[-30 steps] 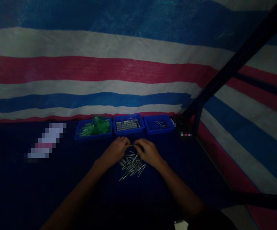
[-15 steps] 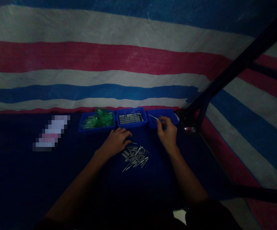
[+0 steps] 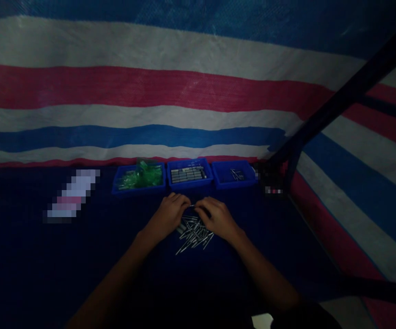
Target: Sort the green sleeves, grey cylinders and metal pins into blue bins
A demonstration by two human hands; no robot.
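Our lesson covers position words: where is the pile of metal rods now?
In the head view, the pile of metal rods lies below centre, between the left hand and right hand, on the wearer's side of the middle blue bin.

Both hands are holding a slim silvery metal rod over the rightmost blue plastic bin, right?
Not over the rightmost blue plastic bin: in the head view, the left hand and right hand hold the slim silvery metal rod by the loose pile of silvery rods.
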